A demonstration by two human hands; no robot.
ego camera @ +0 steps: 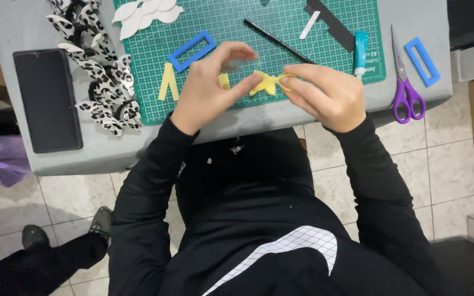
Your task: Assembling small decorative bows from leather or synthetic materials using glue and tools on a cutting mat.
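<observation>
**Both hands pinching a yellow bow over the desk edge**

Grey desk [423,22] fills the top of the view, tiled floor below it. Green cutting mat [220,33] covers the desk's middle. Black phone [48,98] lies flat at the left, off the mat. Pile of black-and-white spotted bows [102,82] sits between phone and mat, overlapping the mat's left edge. White cut shapes [146,13] at the mat's top left. Purple scissors [404,87] lie right of the mat, with a blue rectangular frame [422,61] just beside them. Second blue frame [192,50] is on the mat near my left hand [207,90]. Black pencil [278,39] lies diagonally on the mat; teal glue tube [361,52] at the mat's right edge. Two yellow strips [167,82] lie left of my left hand.

Yellow bow [267,83] is held between my hands, over the mat's near edge. Left hand: thumb and fingers closed on its left side. Right hand [327,96]: fingertips closed on its right side.
</observation>
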